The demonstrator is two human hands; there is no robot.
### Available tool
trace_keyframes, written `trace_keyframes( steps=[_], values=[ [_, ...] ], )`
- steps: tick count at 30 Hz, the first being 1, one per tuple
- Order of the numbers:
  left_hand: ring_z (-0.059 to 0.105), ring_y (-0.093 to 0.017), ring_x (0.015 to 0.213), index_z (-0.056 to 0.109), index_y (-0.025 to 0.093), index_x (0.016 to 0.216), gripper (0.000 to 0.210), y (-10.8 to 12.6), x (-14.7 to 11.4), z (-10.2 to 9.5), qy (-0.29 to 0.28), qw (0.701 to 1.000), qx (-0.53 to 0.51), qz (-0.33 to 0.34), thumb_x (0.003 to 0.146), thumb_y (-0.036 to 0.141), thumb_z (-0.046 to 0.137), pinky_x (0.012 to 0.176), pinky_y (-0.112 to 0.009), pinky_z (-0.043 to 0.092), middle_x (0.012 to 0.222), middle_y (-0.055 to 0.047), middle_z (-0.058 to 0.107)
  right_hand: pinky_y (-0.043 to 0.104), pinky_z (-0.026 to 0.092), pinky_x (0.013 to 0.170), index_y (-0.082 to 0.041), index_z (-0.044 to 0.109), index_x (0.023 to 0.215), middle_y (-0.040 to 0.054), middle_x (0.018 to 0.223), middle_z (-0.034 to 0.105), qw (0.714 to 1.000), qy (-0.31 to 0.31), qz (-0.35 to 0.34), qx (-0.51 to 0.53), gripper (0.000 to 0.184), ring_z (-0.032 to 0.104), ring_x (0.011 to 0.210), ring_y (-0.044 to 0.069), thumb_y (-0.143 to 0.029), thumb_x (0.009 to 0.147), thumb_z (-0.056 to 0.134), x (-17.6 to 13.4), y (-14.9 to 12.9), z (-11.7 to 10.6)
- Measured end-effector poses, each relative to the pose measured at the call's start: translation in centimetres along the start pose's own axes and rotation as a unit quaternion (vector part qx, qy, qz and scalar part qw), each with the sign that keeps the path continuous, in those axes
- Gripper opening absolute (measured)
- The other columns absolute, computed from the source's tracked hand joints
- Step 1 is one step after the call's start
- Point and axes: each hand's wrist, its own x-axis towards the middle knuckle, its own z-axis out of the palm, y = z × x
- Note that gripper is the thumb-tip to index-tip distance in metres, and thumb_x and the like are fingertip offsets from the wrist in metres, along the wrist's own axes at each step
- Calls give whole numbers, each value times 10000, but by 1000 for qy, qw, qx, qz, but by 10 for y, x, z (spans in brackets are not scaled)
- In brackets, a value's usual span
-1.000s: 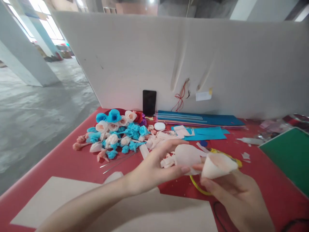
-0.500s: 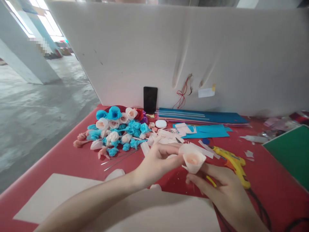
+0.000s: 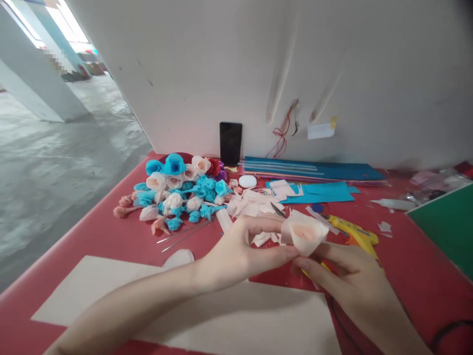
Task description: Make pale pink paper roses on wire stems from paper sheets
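Red covers the surface (image 3: 414, 256) I watch remotely. A pale sheet (image 3: 258, 318) lies along its near edge, a heap of paper flowers (image 3: 173, 201) by its far left corner. My left hand (image 3: 240, 256) and right hand (image 3: 351, 281) are closed; toward the right edge rests a yellow glue gun (image 3: 353, 230). Above the middle, both sets of fingers grip one cream paper bloom (image 3: 308, 239).

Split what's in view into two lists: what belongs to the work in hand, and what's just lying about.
Seems to belong:
pale flower, between the left hand and right hand
heaped flowers
pale sheet
yellow glue gun

Probably just lying about:
black phone, propped upright
white oval thing
green board
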Motion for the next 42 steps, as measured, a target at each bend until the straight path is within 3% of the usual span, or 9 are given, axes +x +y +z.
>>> trace_keyframes(
  steps=[4,12,19,22,27,32,35,39,42],
  values=[
    [592,-161,831,703,136,780,93,-1,0,0,-5,999,27,-24,795,199,636,815,-263,453,797,-31,683,195,446,467,-276,738,685,-34,547,590,999,0,-10,-49,214,552,489,136,-424,788,624,1,-1,-4],
    [613,-110,756,711,158,759,56,1,3,-2,-4,1000,0,-20,763,141,658,735,-189,469,743,16,679,167,395,417,-290,742,759,-42,577,595,997,-29,-12,-73,184,524,499,122,-425,804,627,6,3,-7],
    [617,-110,711,709,157,725,71,-2,3,-5,17,998,-28,-51,769,176,656,693,-208,479,739,12,692,158,353,433,-255,706,839,-21,736,589,995,70,73,15,244,496,597,112,-348,615,725,0,-4,0],
    [645,-118,781,715,169,746,61,-3,4,-5,10,997,-51,-55,776,193,668,739,-206,487,804,11,723,170,380,471,-211,671,691,-3,714,573,996,60,67,9,148,524,659,133,-353,652,684,-1,-7,-1],
    [658,-158,935,731,164,828,94,-4,4,-5,0,997,-48,-56,797,215,658,816,-217,489,918,-15,739,169,401,513,-197,562,556,-10,522,424,996,40,78,10,227,588,827,200,-356,695,642,-1,-5,-2],
    [656,-135,900,728,161,836,98,-4,5,-7,2,999,-9,-31,806,219,655,822,-200,480,929,-13,734,186,402,499,-176,509,538,2,713,596,993,59,100,-9,299,584,688,160,-393,705,629,-3,-4,-2],
    [644,-160,973,728,166,875,117,-3,6,-8,-21,999,-39,-22,829,191,623,854,-217,476,978,-20,726,182,381,484,-191,597,576,1,787,645,992,76,98,0,239,547,620,125,-388,706,635,-4,-7,0],
    [639,-183,981,706,150,998,258,-8,7,-10,-43,990,-134,12,924,240,476,914,-283,461,1003,-59,710,145,360,471,-239,678,630,-34,556,530,987,89,112,69,124,444,509,78,-342,691,647,-4,-11,0],
    [661,-150,846,682,165,1049,281,-13,7,-10,-27,979,-200,20,942,200,425,857,-284,486,856,-46,715,141,343,444,-235,681,615,-35,471,447,987,35,109,109,137,395,466,72,-336,707,667,-2,-8,-4]
  ],
)
